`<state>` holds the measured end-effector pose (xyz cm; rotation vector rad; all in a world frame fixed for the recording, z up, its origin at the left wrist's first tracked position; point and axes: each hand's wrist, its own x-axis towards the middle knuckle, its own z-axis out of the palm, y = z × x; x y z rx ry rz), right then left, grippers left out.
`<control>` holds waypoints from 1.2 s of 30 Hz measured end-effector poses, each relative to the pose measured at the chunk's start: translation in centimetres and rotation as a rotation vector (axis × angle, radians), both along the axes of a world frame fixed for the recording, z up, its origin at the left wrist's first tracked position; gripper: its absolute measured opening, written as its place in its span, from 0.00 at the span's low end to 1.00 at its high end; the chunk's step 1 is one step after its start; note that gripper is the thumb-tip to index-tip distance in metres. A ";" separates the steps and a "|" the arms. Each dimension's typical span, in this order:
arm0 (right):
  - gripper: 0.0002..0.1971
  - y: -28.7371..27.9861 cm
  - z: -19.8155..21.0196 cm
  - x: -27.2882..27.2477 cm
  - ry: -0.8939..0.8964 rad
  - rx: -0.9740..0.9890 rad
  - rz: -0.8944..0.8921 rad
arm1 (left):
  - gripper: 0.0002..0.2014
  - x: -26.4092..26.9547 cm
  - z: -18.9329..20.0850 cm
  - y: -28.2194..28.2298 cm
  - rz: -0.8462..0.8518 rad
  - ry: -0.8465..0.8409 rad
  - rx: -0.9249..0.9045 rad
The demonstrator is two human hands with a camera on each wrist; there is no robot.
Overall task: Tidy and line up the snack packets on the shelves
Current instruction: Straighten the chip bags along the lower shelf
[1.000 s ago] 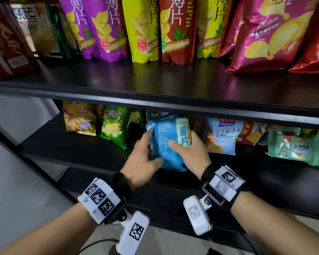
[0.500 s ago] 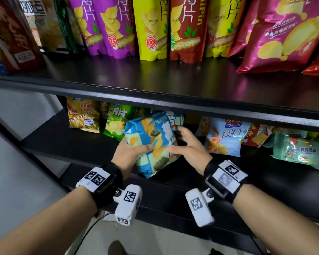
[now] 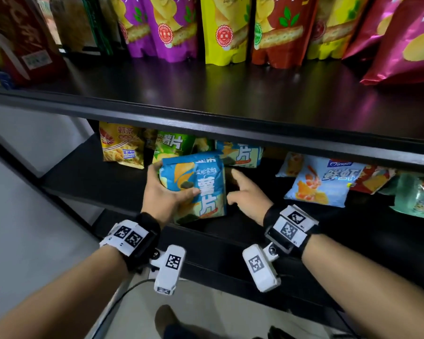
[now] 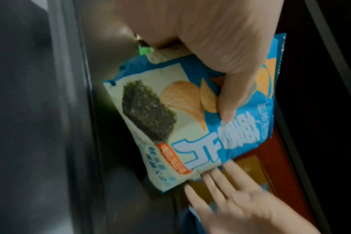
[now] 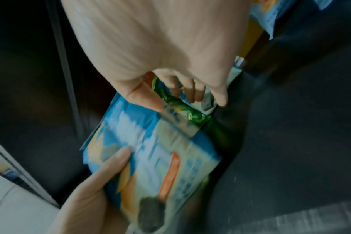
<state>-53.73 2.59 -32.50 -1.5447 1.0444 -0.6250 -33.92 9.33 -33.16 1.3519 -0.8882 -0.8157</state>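
A blue seaweed potato-chip packet point(image 3: 206, 189) stands upright near the front of the lower shelf point(image 3: 96, 177), its printed face toward me. My left hand point(image 3: 174, 184) grips its left side, thumb across the front and fingers behind; the left wrist view shows the same packet point(image 4: 190, 126) under that thumb. My right hand point(image 3: 233, 185) is just right of the packet with straight, relaxed fingers. Those fingertips point(image 4: 208, 177) touch the packet's edge. A second blue packet point(image 3: 242, 154) of the same kind stands behind it.
On the lower shelf a yellow packet point(image 3: 120, 148) and a green packet point(image 3: 171, 145) stand at the left. A pale blue shrimp packet point(image 3: 321, 182), a red one point(image 3: 372, 179) and a mint one point(image 3: 421, 199) lie at the right. The upper shelf point(image 3: 206, 94) carries upright purple, yellow and red packets.
The blue packet has been turned from back-facing and tilted to upright with its front toward me. My right hand has let go and now only touches its edge.
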 end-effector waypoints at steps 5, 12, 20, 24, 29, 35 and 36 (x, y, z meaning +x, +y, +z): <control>0.20 -5.0 1.1 -0.8 0.058 -0.233 -0.343 | 0.45 5.0 0.4 -1.6 0.034 -0.053 0.005; 0.09 -9.7 1.5 -0.2 0.447 -0.311 -0.351 | 0.32 6.5 -1.7 -2.2 0.053 -0.070 -0.035; 0.18 -10.1 1.5 0.2 0.320 -0.227 -0.277 | 0.40 6.6 -2.5 -3.0 0.120 -0.153 -0.024; 0.14 -10.5 0.7 1.4 0.258 -0.052 -0.266 | 0.43 6.5 -2.5 -3.1 0.137 -0.133 0.005; 0.20 -11.0 0.8 1.8 0.102 0.019 -0.275 | 0.45 6.3 -2.0 -2.7 0.132 -0.188 0.033; 0.09 -9.9 0.7 0.0 0.118 0.061 -0.361 | 0.51 5.9 -1.6 -2.1 0.196 -0.325 0.056; 0.05 -9.4 0.7 -0.1 0.107 0.062 -0.349 | 0.50 5.8 -1.5 -2.0 0.215 -0.339 0.049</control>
